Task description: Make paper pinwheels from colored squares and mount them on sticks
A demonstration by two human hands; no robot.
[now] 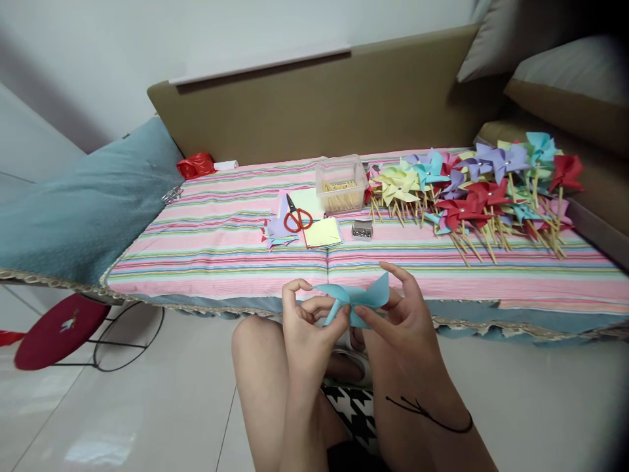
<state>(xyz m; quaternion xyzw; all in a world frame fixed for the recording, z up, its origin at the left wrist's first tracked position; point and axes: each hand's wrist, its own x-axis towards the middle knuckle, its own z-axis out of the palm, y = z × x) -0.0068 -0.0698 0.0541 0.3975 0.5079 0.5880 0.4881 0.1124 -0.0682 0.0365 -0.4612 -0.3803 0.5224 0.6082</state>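
Between my hands, above my knees, is a light blue paper pinwheel head (376, 295) with its corners curled toward the middle. My left hand (312, 318) pinches its left side, thumb near the centre. On the right side my right hand (398, 311) grips it too, with the thumb close to the centre and one finger raised behind a blade. No stick shows on this piece. Past my hands lie red-handled scissors (298, 219) on coloured paper, a stack of yellow paper squares (322, 233), and a small open box of metal pins (362, 229).
A clear plastic box (341, 187) of wooden sticks stands behind the papers. Many finished pinwheels (464, 200) are heaped on the right of the striped cloth (221, 242). A red plastic bag (196, 165) lies far left; a red stool (61, 331) stands on the floor.
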